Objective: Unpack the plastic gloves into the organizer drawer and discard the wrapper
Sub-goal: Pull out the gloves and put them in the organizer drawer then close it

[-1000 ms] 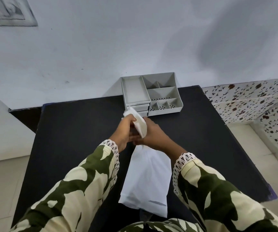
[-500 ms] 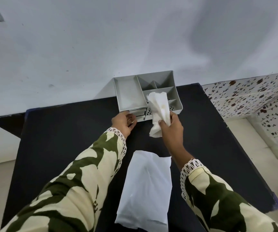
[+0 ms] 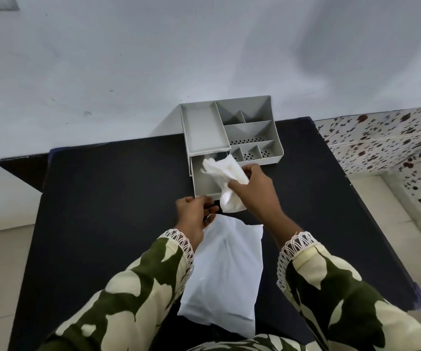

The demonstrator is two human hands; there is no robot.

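A grey organizer (image 3: 202,127) stands at the far edge of the black table (image 3: 103,198). Its lower drawer (image 3: 203,183) is pulled out toward me. My right hand (image 3: 252,191) grips a crumpled wad of white plastic gloves (image 3: 223,171) over the open drawer, one end hanging past the drawer's front. My left hand (image 3: 194,214) pinches the drawer's front edge. The pale wrapper bag (image 3: 224,272) lies flat on the table between my forearms.
The organizer's top holds a long tray on the left and several small perforated compartments (image 3: 252,150) on the right. A white wall rises behind the table. A floral tiled surface (image 3: 386,140) sits to the right, beyond the table edge.
My left hand has pulled the lower drawer out toward me. My right hand has lowered the gloves from above the compartments to over the open drawer.
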